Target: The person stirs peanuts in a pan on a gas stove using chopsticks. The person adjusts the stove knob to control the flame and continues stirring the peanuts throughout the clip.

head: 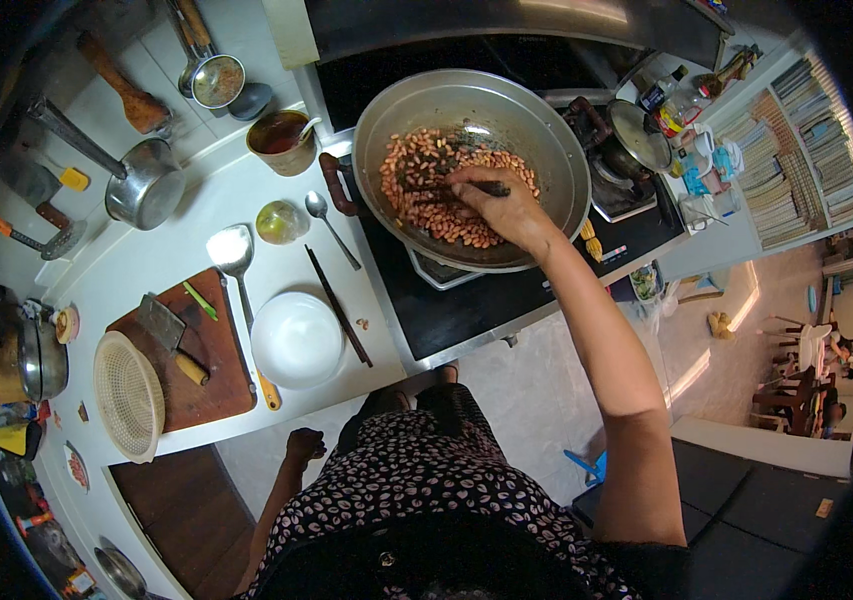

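Reddish peanuts [464,229] lie spread over the bottom of a large metal wok [565,161] on the stove. My right hand [497,202] reaches into the wok and grips a dark utensil [492,188]. Its dark end end goes down among the peanuts, where its shape is hard to make out. Down beside my body, below the counter edge, hangs my left hand [306,445]; its fingers are curled and nothing shows in them.
Left of the stove, the counter bears a white bowl [297,340], dark chopsticks [338,305], a spatula [231,251], a spoon [331,229] and a brown pot [282,154]. A cleaver [163,322] lies on the cutting board [208,397] beside a plastic basket [128,396]. A lidded pan [636,139] occupies the right burner.
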The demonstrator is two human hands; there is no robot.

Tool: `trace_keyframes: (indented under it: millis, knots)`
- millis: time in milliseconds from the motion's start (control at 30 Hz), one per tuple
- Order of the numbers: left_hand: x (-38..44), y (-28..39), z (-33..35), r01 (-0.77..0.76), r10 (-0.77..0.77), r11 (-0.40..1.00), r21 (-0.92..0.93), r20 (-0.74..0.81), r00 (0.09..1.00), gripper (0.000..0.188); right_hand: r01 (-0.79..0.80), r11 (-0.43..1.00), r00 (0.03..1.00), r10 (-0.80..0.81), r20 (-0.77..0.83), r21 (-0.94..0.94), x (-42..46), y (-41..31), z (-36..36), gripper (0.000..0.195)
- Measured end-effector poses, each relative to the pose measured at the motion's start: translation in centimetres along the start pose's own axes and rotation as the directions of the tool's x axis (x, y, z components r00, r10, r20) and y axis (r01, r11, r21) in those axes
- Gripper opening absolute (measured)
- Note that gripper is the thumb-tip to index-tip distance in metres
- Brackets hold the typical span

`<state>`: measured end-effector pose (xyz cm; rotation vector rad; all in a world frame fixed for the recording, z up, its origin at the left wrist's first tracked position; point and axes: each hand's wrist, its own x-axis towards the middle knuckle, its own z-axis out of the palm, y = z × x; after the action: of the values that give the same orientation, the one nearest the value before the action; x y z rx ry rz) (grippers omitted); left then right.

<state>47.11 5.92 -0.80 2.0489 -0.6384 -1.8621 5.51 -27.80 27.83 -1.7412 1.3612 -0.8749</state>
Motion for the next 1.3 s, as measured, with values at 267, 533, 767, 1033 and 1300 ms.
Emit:
trace_keyframes:
  millis: [267, 533, 767, 1033, 1300]
  knots:
    - [4.8, -8.0, 0.3, 0.08, -0.081, 0.983, 0.164, 0.002, 0.997, 0.015, 0.108, 0.994, 0.993, -0.107, 0.052, -0.034, -5.5, -3.4, -0.3, 0.016]
    - [4.0, -6.1, -1.3, -0.463, 0.536, 0.175, 0.869, 0.311, 0.785, 0.015, -0.015, 0.957, 0.954, -0.073, -0.292, -0.289, -3.3, 4.8, -6.9, 0.015]
    - [-0.7, -1.5, 1.0, -0.052, 0.033, 0.978, 0.202, 0.095, 0.995, 0.026, 0.087, 0.95, 0.913, -0.196, -0.357, -0.3, -0.6, 7.4, -4.8, 0.015]
    - [12.1, 0.7, 2.6, -0.321, 0.238, 0.739, 0.593, 0.216, 0.947, 0.025, 0.154, 0.988, 0.978, -0.148, 0.15, -0.026, -2.1, -0.4, 0.0, 0.022]
    - [16.7, 8.6, 6.4, -0.353, 0.197, 0.601, 0.717, 0.295, 0.935, 0.024, -0.132, 0.921, 0.954, 0.018, -0.299, -0.367, -4.5, 0.9, -9.3, 0.021]
